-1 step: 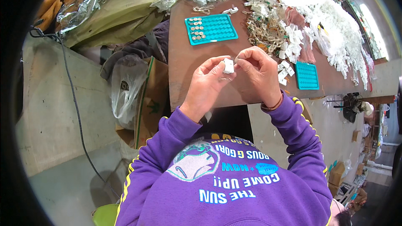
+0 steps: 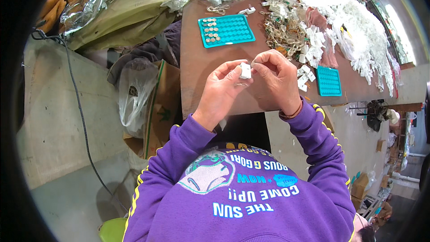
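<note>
Currently mid-handling: left hand [image 2: 222, 90] and right hand [image 2: 276, 80] both pinch a small white packet [image 2: 245, 71], held above the brown table [image 2: 197, 62], near the teal tray [image 2: 226, 30]. Likely needs fingertip precision.

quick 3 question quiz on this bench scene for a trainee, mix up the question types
1. True or false: both hands are up at the small white piece, above the brown table.
2. Which teal tray has small round parts in its pockets? A) the far tray B) the tray by the right wrist
3. Fill in: the left hand and right hand come out of ____ sleeves.

Key
1. True. Fingers of both hands meet at it.
2. A. Its left columns are filled; the other tray looks empty.
3. Purple.
</note>
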A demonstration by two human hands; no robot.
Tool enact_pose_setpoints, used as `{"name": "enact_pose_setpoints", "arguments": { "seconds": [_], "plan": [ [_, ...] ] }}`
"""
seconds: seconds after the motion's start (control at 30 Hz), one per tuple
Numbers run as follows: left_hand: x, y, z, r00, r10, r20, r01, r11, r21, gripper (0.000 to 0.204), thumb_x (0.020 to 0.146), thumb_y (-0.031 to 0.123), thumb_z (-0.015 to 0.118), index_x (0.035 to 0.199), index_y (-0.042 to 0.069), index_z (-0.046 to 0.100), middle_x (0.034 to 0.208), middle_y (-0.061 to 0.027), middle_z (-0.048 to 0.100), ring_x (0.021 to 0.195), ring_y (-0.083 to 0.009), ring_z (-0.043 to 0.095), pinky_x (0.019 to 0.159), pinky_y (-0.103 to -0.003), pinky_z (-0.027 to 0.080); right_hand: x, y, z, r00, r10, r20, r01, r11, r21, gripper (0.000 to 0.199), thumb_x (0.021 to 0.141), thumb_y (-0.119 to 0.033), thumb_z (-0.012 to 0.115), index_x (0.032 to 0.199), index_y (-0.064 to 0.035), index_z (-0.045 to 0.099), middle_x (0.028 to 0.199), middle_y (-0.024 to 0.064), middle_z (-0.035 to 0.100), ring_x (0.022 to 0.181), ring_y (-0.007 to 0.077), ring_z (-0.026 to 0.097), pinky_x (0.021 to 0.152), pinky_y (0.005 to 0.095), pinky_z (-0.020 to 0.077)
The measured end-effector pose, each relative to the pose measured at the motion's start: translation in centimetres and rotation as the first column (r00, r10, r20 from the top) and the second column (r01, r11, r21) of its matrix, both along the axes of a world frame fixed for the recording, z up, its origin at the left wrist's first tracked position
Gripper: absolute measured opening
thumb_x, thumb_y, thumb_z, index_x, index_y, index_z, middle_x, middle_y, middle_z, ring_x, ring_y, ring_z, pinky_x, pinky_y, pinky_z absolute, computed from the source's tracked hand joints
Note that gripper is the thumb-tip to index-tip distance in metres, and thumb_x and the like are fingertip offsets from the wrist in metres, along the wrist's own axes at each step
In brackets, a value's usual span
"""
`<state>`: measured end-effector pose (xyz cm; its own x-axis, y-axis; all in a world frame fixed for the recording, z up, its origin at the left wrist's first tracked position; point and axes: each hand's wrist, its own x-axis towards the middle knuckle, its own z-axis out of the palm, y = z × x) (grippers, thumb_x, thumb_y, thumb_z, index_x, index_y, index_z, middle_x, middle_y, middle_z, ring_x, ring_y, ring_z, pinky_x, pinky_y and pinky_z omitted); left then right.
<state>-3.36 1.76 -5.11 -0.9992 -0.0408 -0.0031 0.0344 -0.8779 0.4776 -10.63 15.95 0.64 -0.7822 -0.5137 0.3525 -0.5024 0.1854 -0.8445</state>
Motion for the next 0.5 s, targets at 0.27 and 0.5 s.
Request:
{"name": "enact_pose_setpoints", "arguments": {
  "seconds": [0.27,0.5],
  "plan": [
    [0.1,0.0,-0.1,0.999,0.039,-0.017,-0.04,0.999,-0.019,0.026,0.096,0.014,0.059,0.115,-0.003,0.059,0.104,-0.0094,0.065,0.09,-0.0176,0.063,0.082,-0.031,0.051,0.6,-0.6,0.4,0.96,0.008,-0.28,0.031,0.99,0.137,0.01,0.079,0.0,0.067,0.086,0.0001,0.06,0.08,0.0111,0.061,0.068,0.024,0.064,0.06,0.031,0.0501],
    [0.2,0.1,0.0,0.997,0.076,0.023,-0.073,0.992,-0.106,0.026,0.095,0.016,0.06,0.113,-0.003,0.061,0.102,-0.0091,0.066,0.089,-0.0162,0.063,0.08,-0.029,0.052,1.1,-0.9,-0.1,0.973,0.002,-0.229,0.021,0.995,0.097,0.01,0.078,0.003,0.066,0.085,0.0003,0.06,0.081,0.0113,0.06,0.067,0.0246,0.062,0.059,0.0311,0.0494]
  ]
}}
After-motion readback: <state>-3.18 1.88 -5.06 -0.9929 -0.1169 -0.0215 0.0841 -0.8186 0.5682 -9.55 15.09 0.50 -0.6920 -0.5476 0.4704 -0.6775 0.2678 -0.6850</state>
